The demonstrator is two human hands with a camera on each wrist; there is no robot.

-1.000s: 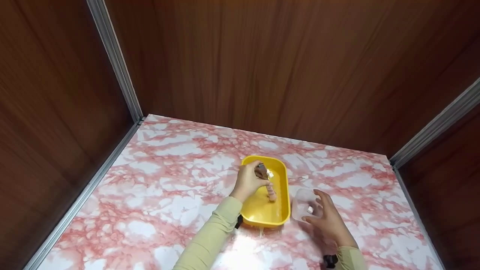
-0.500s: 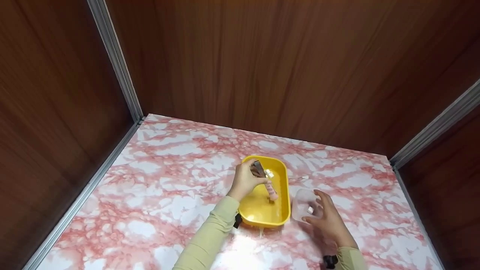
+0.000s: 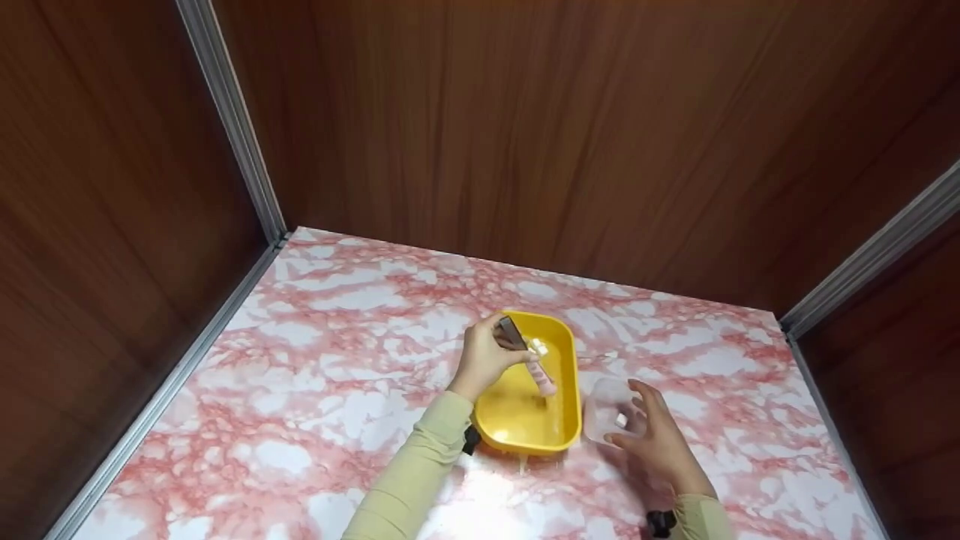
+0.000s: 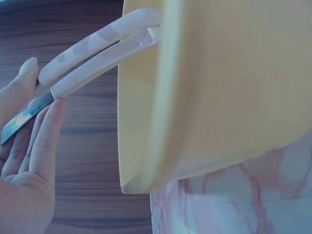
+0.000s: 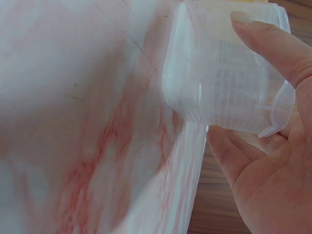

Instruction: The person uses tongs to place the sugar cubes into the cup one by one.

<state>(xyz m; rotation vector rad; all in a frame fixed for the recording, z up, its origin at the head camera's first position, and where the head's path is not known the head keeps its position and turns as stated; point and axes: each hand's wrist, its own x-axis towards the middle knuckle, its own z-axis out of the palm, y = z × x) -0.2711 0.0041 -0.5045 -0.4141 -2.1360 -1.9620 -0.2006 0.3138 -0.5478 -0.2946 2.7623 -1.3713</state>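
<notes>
My left hand [image 3: 484, 358] pinches a pair of tongs [image 4: 92, 53] between thumb and fingers, over the yellow tray [image 3: 517, 439]. The tongs have metal arms and pale pink plastic ends, which point down into the tray. Several small white cubes [image 3: 538, 347] lie toward the tray's far end. Just right of the tray stands a clear plastic box [image 5: 229, 73], with one white cube [image 3: 622, 420] in it. Thumb and fingers of my right hand [image 3: 654, 435] curl round the box from opposite sides. The tray's rim hides the tips of the tongs in the left wrist view.
The table [image 3: 337, 360] has a pink and white marbled top. Dark wood panels [image 3: 510, 135] enclose it at the back and both sides, with metal strips [image 3: 232, 127] along the corners. A dark wrist strap [image 3: 661, 523] shows at my right sleeve.
My left hand has shifted slightly left over the tray, and the tongs' upper end has swung left with it. My right hand and the box have stayed in place.
</notes>
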